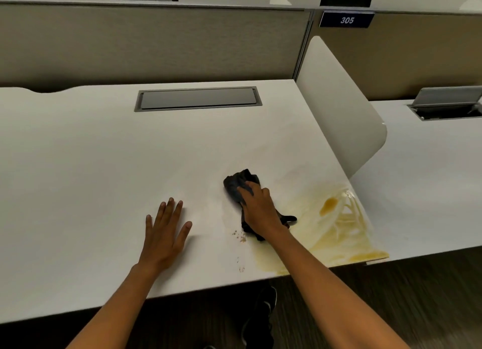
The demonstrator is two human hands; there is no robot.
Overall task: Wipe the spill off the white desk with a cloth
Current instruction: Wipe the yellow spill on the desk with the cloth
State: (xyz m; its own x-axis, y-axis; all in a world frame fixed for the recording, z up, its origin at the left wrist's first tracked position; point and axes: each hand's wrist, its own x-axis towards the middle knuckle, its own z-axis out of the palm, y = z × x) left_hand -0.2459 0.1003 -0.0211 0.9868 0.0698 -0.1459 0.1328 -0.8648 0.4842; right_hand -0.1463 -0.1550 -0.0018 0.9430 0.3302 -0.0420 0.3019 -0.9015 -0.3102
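The right hand [258,208] presses flat on a dark crumpled cloth [240,185], fingers curled over it, just left of the yellow spill [336,226]. The left hand [164,228] lies open, fingers spread, on the white desk [104,153]. Small crumbs [239,236] sit near the cloth. A closed grey cable hatch [198,98] is set in the desk before a beige partition [156,41]; the sign [347,19] reads 305.

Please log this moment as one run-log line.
right hand: pressing dark cloth on white desk | left hand: flat, empty | yellow spill: smeared, remains right of cloth
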